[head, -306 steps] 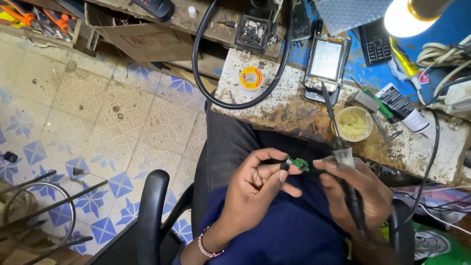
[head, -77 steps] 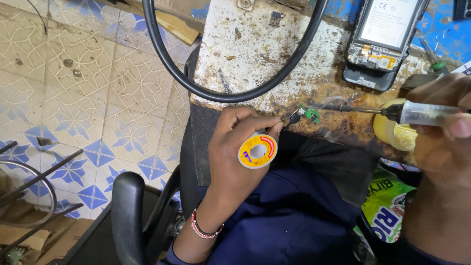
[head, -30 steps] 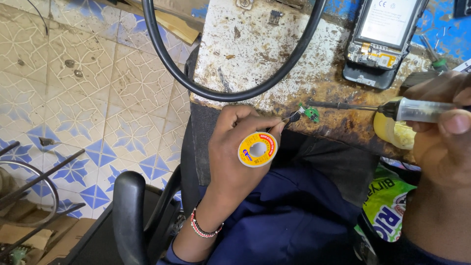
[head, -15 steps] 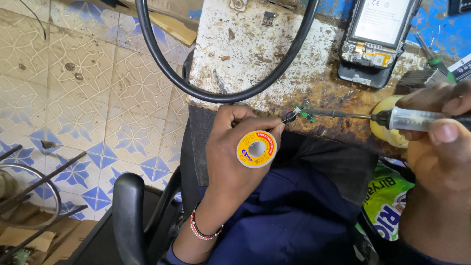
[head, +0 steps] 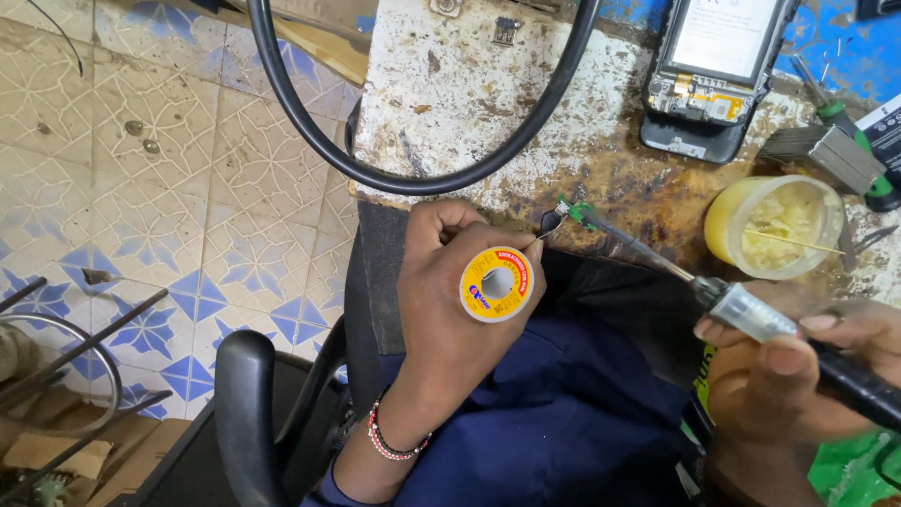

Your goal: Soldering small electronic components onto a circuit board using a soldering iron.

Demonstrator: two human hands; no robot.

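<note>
- Left hand (head: 460, 310) is clamping the round yellow solder spool (head: 496, 284) (fingers curled).
- Right hand (head: 798, 376) is gripping the black-handled soldering iron (head: 751, 314); its tip is touching the small green circuit board (head: 577, 211).
- Risk, as judged: the unsecured board is liable to slip, causing a bad joint or burn.

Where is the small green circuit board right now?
Head view, centre: the green circuit board sits at the workbench front edge, between the left hand and soldering iron.

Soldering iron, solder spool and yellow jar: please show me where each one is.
soldering iron (head: 751, 314), head view, on its pale barrel by the right hand's fingers.
solder spool (head: 496, 284), head view, on its yellow face, in the left hand.
yellow jar (head: 721, 221), head view, on its side wall.
</note>
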